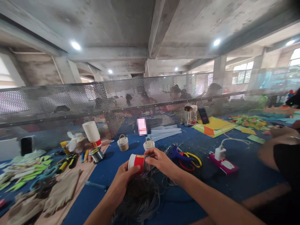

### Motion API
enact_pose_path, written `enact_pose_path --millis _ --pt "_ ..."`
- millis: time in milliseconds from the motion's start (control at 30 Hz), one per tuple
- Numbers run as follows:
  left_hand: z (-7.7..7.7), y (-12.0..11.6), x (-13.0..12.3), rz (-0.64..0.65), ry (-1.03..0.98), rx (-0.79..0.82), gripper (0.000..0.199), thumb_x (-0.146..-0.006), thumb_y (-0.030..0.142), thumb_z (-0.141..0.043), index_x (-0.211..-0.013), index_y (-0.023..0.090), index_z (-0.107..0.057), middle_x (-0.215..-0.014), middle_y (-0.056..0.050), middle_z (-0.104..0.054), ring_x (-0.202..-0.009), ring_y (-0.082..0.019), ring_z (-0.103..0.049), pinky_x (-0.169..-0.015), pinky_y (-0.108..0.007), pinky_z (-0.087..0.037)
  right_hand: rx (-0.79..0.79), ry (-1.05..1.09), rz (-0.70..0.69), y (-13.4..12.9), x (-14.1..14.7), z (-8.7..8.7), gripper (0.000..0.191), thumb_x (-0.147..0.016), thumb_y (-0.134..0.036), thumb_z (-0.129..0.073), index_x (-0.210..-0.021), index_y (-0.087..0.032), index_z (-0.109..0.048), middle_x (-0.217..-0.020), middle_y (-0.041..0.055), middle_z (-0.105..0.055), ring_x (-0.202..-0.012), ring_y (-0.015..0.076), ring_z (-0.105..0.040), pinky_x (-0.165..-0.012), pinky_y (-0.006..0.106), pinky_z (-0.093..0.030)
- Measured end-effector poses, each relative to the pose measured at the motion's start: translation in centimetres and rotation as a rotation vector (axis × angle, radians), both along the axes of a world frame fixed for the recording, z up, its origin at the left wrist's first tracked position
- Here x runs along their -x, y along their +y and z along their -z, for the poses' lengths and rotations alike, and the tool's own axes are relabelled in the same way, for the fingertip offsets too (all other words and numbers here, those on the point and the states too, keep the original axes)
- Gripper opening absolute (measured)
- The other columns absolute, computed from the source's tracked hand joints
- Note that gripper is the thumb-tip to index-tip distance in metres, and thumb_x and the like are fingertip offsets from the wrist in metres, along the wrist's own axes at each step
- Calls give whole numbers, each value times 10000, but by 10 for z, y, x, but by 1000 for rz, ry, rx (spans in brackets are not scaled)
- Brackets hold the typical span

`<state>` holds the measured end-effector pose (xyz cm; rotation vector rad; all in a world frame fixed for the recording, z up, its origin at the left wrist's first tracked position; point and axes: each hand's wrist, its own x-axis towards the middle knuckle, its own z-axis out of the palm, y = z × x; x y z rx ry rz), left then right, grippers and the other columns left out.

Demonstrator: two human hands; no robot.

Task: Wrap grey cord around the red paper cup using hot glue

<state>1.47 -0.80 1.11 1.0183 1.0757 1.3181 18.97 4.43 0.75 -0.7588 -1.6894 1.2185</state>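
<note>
A red and white paper cup (135, 162) lies on its side in the air over the blue table (122, 159). Wrapped round its lower left part is my left hand (123, 178), thumb on the red band. My right hand (160, 161) has its fingers closed at the cup's right end, where a greyish, see-through part shows; its details are blurred. Below both hands is a tangled bundle of dark and grey strands (142, 200). Just behind stand two small handled baskets, one at the left (123, 144) and one partly behind my right hand (149, 144).
Stacked cups (91, 131) stand on a wire spool (97, 155) at the left, near gloves (62, 192) and scissors (44, 178). Pliers (193, 160), a glue gun (179, 154) and a magenta box with a charger (223, 164) lie right. A person's arm (269, 151) rests far right.
</note>
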Motion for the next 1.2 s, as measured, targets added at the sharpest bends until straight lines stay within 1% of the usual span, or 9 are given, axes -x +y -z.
enact_pose_path --millis 133,233,367,533,633,867,1000,1100,1200 --pt "0 0 2 30 -49 20 357 -702 305 -781 -1014 144 -715 -820 -64 -777 -685 -215 -707 -668 -303 -550 -14 12 4 0 0 -1 259 -817 -294 -639 -1044 -172 -632 -1030 42 -672 -929 183 -620 -824 302 -484" --pt "1 0 3 55 -62 34 354 -761 298 -748 -1081 155 -700 -866 -73 -780 -725 -230 -720 -701 -334 -569 -23 -8 11 0 -1 0 246 -813 -285 -645 -1029 -170 -635 -1008 41 -675 -921 183 -622 -818 299 -486" --pt "2 1 5 121 -44 4 384 -790 314 -737 -1126 137 -684 -981 -115 -768 -829 -261 -721 -741 -380 -587 -43 -26 33 1 -1 0 254 -824 -311 -646 -1030 -163 -634 -1013 51 -673 -931 187 -623 -835 310 -484" --pt "3 1 6 123 -37 6 390 -792 343 -737 -1117 132 -689 -978 -123 -763 -829 -261 -717 -715 -361 -586 -57 -50 58 1 -1 1 258 -813 -317 -668 -1017 -164 -634 -1004 51 -676 -924 190 -624 -827 314 -490" --pt "5 2 6 123 -15 -4 382 -770 337 -754 -1087 132 -697 -958 -115 -761 -803 -238 -708 -705 -336 -582 -62 -65 73 1 0 2 237 -804 -288 -669 -1004 -166 -635 -987 46 -682 -910 188 -627 -823 310 -491" --pt "17 12 4 81 36 -26 478 -576 326 -879 -966 118 -698 -730 -56 -737 -606 -171 -658 -618 -274 -551 -71 -93 104 2 1 5 220 -796 -275 -658 -988 -170 -633 -981 41 -686 -909 187 -634 -828 303 -485" --pt "20 14 3 55 101 -61 457 -547 305 -889 -924 130 -699 -683 -24 -717 -558 -132 -612 -566 -220 -497 -71 -89 121 3 3 8 214 -792 -262 -649 -985 -173 -625 -971 36 -683 -901 186 -635 -817 297 -489" --pt "16 11 0 24 154 -78 419 -552 279 -880 -898 128 -697 -666 -9 -705 -552 -121 -588 -549 -203 -469 -72 -99 133 3 5 10 206 -783 -242 -643 -978 -179 -621 -965 30 -682 -898 186 -636 -815 295 -488" --pt "11 6 -2 37 176 -84 378 -588 255 -858 -900 128 -687 -682 -8 -704 -579 -127 -593 -575 -210 -469 -62 -102 139 2 5 10 199 -775 -230 -637 -966 -179 -615 -960 29 -682 -899 187 -638 -817 296 -487"
